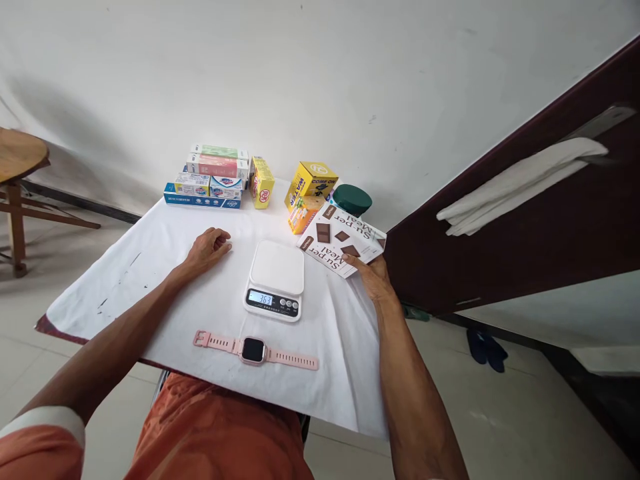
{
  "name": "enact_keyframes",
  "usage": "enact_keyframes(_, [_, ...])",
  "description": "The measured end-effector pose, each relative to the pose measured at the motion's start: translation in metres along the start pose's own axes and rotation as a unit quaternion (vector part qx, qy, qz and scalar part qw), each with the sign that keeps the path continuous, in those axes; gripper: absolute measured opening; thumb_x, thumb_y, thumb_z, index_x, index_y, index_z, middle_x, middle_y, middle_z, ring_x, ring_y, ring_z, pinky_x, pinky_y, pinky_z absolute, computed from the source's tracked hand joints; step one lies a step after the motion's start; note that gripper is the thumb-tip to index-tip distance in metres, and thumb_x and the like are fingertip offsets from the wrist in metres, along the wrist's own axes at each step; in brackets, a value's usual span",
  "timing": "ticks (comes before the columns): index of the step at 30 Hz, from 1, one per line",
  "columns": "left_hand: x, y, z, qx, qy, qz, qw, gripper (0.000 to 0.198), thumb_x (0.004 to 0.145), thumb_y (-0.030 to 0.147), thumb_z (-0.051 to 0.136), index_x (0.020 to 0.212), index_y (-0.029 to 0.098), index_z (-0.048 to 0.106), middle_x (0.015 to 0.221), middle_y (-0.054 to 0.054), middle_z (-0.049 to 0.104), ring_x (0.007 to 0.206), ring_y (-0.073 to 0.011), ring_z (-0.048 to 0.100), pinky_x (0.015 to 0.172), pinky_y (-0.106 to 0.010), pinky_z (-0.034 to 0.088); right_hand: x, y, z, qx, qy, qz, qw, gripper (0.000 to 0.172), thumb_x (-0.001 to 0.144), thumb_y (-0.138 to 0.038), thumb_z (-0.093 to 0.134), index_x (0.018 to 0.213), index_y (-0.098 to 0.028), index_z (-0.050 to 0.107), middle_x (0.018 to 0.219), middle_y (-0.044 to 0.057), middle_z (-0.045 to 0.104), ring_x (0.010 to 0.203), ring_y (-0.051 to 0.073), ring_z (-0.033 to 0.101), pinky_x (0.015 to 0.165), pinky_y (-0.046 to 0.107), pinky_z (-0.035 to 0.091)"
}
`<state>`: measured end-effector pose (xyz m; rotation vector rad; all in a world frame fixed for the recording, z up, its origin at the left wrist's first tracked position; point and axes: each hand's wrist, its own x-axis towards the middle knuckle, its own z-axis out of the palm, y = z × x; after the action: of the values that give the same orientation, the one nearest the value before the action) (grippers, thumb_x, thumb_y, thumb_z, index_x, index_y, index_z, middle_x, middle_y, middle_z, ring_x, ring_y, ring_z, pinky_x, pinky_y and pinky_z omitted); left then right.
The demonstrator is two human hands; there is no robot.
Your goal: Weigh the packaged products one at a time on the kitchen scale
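My right hand (374, 275) grips a white Su-per Meal box (336, 235) with chocolate squares printed on it. The thumb lies on the printed face, while the other fingers are mostly hidden. My left hand (207, 248) rests on the white cloth, its fingers loosely curled in with nothing visible in them. Between the hands sits a white digital scale (277, 272), its pan bare and its lit display (261, 298) seeming to read 363. A pink-strapped smartwatch (253, 351) lies stretched out in front of the scale.
Toothpaste and soap boxes (203, 199) are stacked at the back left, with a small yellow box (262, 183) beside them. A yellow WATER box (311, 179), an orange box (303, 212) and a dark green lid (352, 199) stand behind the held box. A wooden stool (20, 160) is left.
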<state>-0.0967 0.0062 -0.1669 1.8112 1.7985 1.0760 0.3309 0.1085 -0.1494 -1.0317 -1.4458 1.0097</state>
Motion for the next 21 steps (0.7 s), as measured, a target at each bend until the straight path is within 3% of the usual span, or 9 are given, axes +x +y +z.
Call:
enact_keyframes(4, [0.000,0.000,0.000,0.001,-0.004,0.000,1.000,0.032,0.084,0.041,0.060,0.106,0.020,0.069,0.098,-0.007,0.066,0.080,-0.0192,0.064,0.080,-0.036,0.058,0.007,-0.001,-0.002,-0.005,-0.002,-0.007,1.000,0.074,0.065,-0.033,0.093,0.133,-0.029,0.065,0.136,0.005,0.072,0.132,0.030,0.064,0.117,0.059,0.047])
enact_keyframes(10, [0.000,-0.001,0.002,0.003,-0.005,0.003,1.000,0.033,0.083,0.042,0.059,0.105,0.019,0.069,0.099,-0.007,0.066,0.081,-0.0196,0.064,0.081,-0.037,0.058,0.016,0.006,-0.005,-0.062,0.056,0.009,0.996,0.075,0.058,-0.039,0.095,0.125,-0.023,0.067,0.125,0.008,0.076,0.122,0.031,0.068,0.110,0.057,0.052])
enact_keyframes(16, [0.000,0.000,0.001,0.010,-0.010,0.003,1.000,0.032,0.084,0.042,0.059,0.106,0.020,0.069,0.099,-0.007,0.066,0.081,-0.0193,0.064,0.081,-0.036,0.057,0.026,0.010,0.003,-0.117,0.068,0.013,0.991,0.061,0.058,-0.045,0.093,0.109,-0.019,0.071,0.117,0.012,0.078,0.115,0.032,0.070,0.102,0.053,0.056])
enact_keyframes(21, [0.000,0.005,-0.002,0.016,-0.012,-0.002,1.000,0.034,0.083,0.042,0.060,0.106,0.020,0.070,0.100,-0.007,0.067,0.081,-0.0193,0.065,0.082,-0.036,0.057,0.019,0.013,0.008,-0.156,0.090,0.036,0.983,0.071,0.061,-0.053,0.090,0.119,-0.019,0.067,0.124,0.015,0.075,0.115,0.033,0.069,0.103,0.054,0.054])
